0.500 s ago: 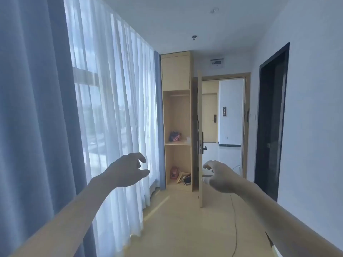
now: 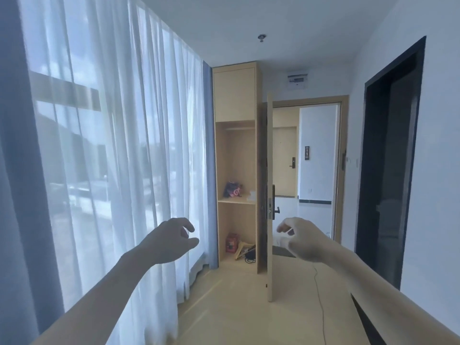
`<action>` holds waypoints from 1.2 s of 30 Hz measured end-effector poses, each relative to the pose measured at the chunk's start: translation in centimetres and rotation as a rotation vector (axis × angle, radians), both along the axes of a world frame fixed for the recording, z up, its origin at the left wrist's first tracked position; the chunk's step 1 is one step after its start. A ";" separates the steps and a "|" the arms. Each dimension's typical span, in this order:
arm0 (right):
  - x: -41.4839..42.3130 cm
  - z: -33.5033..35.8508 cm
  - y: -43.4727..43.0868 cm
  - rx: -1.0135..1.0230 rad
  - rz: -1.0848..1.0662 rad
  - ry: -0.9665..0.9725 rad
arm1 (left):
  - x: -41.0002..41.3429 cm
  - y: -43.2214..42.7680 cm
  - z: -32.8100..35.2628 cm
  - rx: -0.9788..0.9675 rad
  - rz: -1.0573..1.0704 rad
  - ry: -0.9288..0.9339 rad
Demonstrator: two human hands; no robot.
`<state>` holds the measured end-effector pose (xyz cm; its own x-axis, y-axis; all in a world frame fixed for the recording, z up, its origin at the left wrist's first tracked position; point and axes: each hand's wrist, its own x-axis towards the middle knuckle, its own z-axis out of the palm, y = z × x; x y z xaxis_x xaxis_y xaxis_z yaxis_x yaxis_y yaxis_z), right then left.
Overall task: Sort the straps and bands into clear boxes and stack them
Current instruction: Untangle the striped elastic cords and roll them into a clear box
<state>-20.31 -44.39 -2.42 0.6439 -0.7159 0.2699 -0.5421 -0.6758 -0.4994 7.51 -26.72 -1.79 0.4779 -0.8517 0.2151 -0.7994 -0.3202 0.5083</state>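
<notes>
No straps, bands or boxes show in this view, so where they lie cannot be told. The left hand (image 2: pixel 171 241) and right hand (image 2: pixel 302 241) hang raised in front, level with each other and well apart. Both have loosely curled fingers with the thumb out, and they hold nothing.

The likeliest trouble is underfoot. A thin cable (image 2: pixel 321 307) trails along the floor (image 2: pixel 236 307) on the right, and a foot could catch it while the head faces forward rather than down. The door (image 2: pixel 270 195) stands ajar, edge-on to the person, just beside the shelf (image 2: pixel 236 170). Its narrow edge and handle could meet the right hand or a shoulder on a careless step ahead. On the left, the curtain (image 2: pixel 124 145) hangs close enough for a swinging arm to snag its folds.

Open room is a narrow lane of bare floor between the curtain and the right wall (image 2: pixel 438 195). That wall is broken by a dark doorway (image 2: pixel 390 158). The lane ends at the shelf, which holds a pink bag (image 2: pixel 232 190) and, lower down, a red carton (image 2: pixel 232 242) beside a hanger (image 2: pixel 242 247).
</notes>
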 end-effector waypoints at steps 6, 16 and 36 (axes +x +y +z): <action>4.2 -1.6 -7.1 0.040 -0.002 0.031 | 3.6 -7.0 -0.8 0.041 0.023 0.014; 15.6 -3.8 -18.6 0.041 -0.059 0.009 | 15.0 -20.3 -2.5 0.053 -0.009 0.048; 46.0 -6.7 -42.4 0.135 -0.135 -0.032 | 46.1 -46.6 -4.4 0.045 -0.100 0.058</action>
<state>25.65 -86.81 -9.11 0.5323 -0.8262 0.1845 -0.6058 -0.5240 -0.5987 53.62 -73.28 -6.20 0.4010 -0.9037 0.1499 -0.7979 -0.2642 0.5418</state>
